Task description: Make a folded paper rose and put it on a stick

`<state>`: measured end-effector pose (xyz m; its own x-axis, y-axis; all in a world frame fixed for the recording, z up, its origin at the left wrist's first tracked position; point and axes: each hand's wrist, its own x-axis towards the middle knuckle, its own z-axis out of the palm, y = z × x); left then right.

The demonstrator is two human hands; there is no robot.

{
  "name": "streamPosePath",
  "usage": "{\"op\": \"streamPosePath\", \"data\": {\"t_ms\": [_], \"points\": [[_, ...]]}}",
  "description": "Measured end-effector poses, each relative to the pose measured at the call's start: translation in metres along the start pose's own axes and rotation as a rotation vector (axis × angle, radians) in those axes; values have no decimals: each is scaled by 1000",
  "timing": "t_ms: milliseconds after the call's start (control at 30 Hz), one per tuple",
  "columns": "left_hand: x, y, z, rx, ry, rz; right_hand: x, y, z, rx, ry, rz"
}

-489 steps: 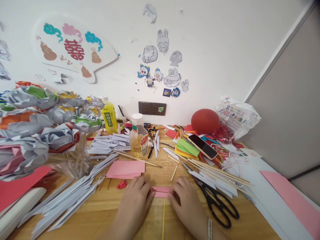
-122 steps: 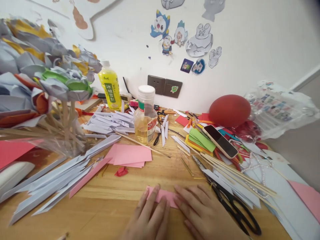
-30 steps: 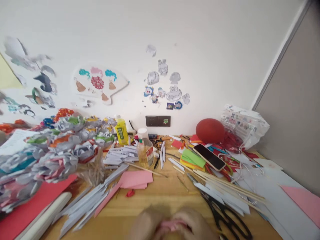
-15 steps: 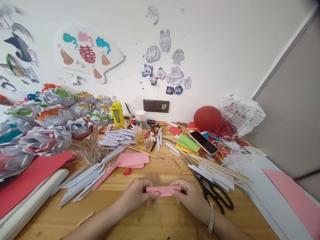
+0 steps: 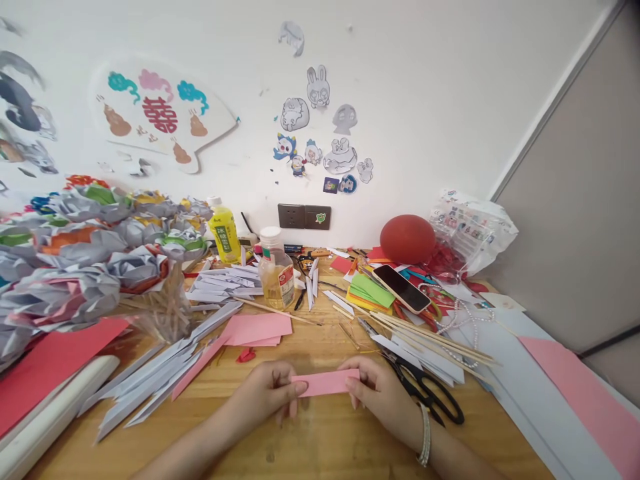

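Note:
A narrow folded pink paper strip (image 5: 324,383) is held level just above the wooden table (image 5: 320,440). My left hand (image 5: 263,395) pinches its left end and my right hand (image 5: 379,393) pinches its right end, thumbs on top. A beaded bracelet (image 5: 425,435) sits on my right wrist. Black scissors (image 5: 427,390) lie just right of my right hand. A stack of pink paper sheets (image 5: 255,329) lies beyond my left hand.
Folded white paper strips (image 5: 150,380) fan out at the left, beside paper flowers (image 5: 75,267) on sticks. An oil bottle (image 5: 274,270), a yellow drink bottle (image 5: 223,231), a phone (image 5: 403,288), wooden skewers (image 5: 435,340), a red ball (image 5: 407,239) and a plastic bag (image 5: 473,230) crowd the back.
My hands have come up off the table with the pink strip, which was pressed flat under my fingers seconds ago. The view has swung up and settled.

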<state>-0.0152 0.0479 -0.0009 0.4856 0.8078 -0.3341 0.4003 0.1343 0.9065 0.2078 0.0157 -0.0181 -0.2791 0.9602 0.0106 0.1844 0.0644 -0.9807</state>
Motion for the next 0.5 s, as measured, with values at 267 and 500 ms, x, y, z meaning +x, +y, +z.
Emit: {"op": "streamPosePath", "data": {"t_ms": [267,500], "points": [[-2,4,3,-114,55,-2,-1,4,0,-40,8,53],[-1,0,3,-112,45,2,0,10,0,-45,-14,47]]}}
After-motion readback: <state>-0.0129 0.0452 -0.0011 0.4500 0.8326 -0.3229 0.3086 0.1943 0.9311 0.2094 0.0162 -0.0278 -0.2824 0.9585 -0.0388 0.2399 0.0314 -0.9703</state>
